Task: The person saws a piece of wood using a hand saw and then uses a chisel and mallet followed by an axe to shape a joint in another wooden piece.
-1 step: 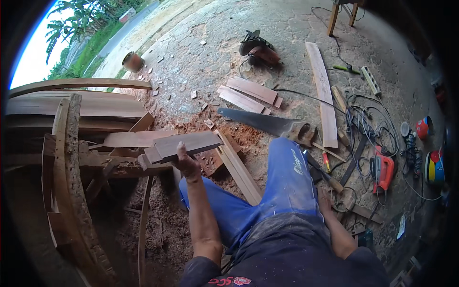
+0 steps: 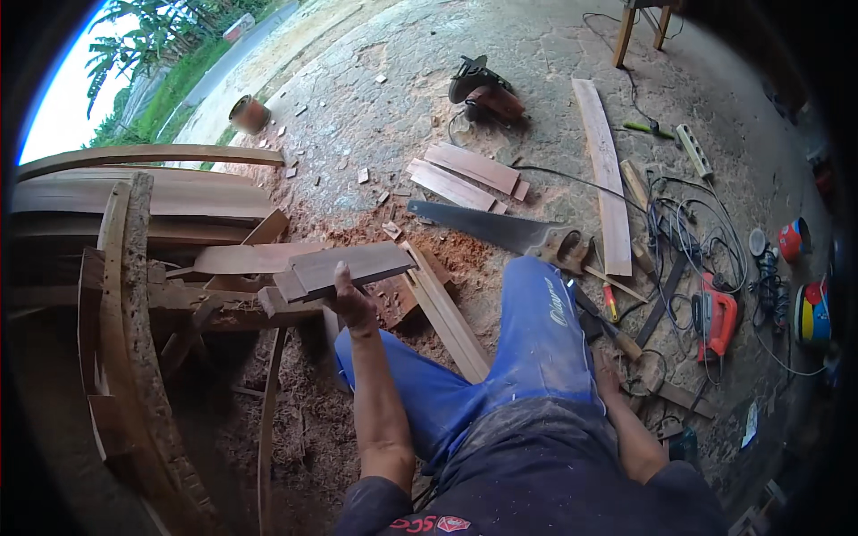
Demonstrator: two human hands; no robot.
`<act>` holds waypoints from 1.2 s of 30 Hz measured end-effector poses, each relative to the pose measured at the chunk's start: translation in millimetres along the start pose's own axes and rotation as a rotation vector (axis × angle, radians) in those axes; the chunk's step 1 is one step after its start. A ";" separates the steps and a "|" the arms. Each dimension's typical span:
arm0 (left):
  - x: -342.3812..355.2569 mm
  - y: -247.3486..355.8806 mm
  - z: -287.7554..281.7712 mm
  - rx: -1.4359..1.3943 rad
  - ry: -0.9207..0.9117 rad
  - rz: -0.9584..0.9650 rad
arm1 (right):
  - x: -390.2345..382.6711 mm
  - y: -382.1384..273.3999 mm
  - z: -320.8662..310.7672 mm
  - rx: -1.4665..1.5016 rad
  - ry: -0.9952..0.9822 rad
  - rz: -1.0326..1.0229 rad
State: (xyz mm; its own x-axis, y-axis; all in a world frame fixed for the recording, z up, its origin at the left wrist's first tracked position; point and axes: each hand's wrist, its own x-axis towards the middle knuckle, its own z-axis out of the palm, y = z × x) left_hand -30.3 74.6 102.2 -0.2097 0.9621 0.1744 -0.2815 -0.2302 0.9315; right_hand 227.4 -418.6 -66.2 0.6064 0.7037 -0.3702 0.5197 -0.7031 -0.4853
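Note:
My left hand (image 2: 355,308) is closed on a short dark wooden board (image 2: 349,270) with stepped ends, its thumb lying over the near edge. The board is held above a wooden block and reddish sawdust, left of my knees. My right hand (image 2: 606,371) hangs low beside my right knee, near a wooden-handled chisel (image 2: 626,343); its fingers are largely hidden by the trouser leg and shadow. A handsaw (image 2: 483,227) with a wooden handle lies on the ground past my knees.
A wooden frame (image 2: 134,295) of beams stands at left. Ahead lie a circular power saw (image 2: 492,100), cut boards (image 2: 458,186) and a long plank (image 2: 603,170). At right are a red power tool (image 2: 715,322), tangled cables (image 2: 688,223), a power strip (image 2: 693,150) and a red-handled screwdriver (image 2: 609,302).
The board in my left hand has shifted very slightly to the right. My right hand has not visibly moved.

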 end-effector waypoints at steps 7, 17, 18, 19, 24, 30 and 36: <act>-1.9 -47.8 5.6 0.239 -0.074 0.184 | 31.3 47.5 29.0 -0.014 -0.090 0.050; -15.9 -22.6 2.4 0.293 -0.113 0.094 | 31.4 19.8 0.1 0.181 -0.112 0.197; -8.4 -25.1 6.2 0.278 -0.127 0.080 | 32.9 21.4 -0.6 0.191 -0.109 0.182; 0.4 -26.4 10.6 0.263 -0.141 0.063 | 33.1 23.9 -1.4 0.178 -0.103 0.176; 3.1 -30.5 41.9 0.334 -0.256 0.117 | 25.6 -1.6 -46.3 0.021 -0.170 0.164; 22.3 -63.9 58.6 0.476 -0.270 0.294 | -3.7 -2.3 -81.6 -0.023 -0.273 0.249; 21.6 -30.7 63.9 0.472 -0.446 0.104 | -47.8 -92.6 -175.6 0.506 -0.339 0.326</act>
State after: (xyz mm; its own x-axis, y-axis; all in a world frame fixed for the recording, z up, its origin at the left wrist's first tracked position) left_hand 33.7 111.8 97.8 0.2234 0.9300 0.2918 0.1820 -0.3339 0.9249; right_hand 255.9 -405.1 135.5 0.4196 0.5155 -0.7471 -0.0521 -0.8080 -0.5868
